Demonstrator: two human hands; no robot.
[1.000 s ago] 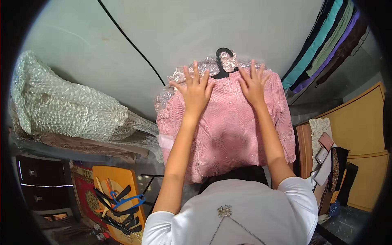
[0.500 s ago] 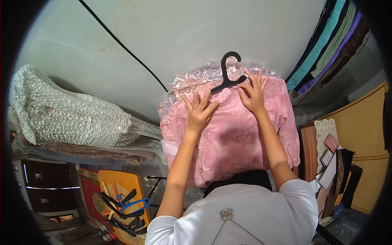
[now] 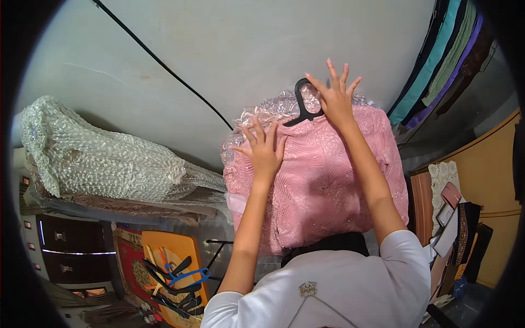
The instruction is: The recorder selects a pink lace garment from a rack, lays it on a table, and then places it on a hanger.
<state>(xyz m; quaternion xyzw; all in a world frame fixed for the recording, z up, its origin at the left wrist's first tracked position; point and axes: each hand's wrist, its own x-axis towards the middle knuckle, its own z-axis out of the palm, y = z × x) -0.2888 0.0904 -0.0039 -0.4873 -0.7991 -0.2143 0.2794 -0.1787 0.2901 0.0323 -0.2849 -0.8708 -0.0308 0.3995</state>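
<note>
A pink lace blouse (image 3: pixel 322 175) with small beads lies spread before me on a black hanger (image 3: pixel 301 104), whose hook points away from me. My left hand (image 3: pixel 262 150) is open, fingers spread, over the blouse's left shoulder. Further up, my right hand (image 3: pixel 336 101) is open too, its fingers fanned out beside the hanger's hook and its thumb side close to the hook. Whether a fingertip touches the hook I cannot tell. Under the blouse's far edge shows a clear plastic wrap (image 3: pixel 279 104) over pale lace.
To the left hangs a white textured gown (image 3: pixel 109 161). An orange chair (image 3: pixel 188 249) at the lower left holds several hangers (image 3: pixel 175 279). Folded cloths hang from a rack (image 3: pixel 437 65) at the upper right. A stack of fabrics and boxes (image 3: pixel 448 213) stands right, by a yellow cabinet (image 3: pixel 495 180).
My right hand has left the hanger's shoulder and moved up beside the hook, fingers spreading. My left hand has opened wider near the collar. The whole view has shifted slightly.
</note>
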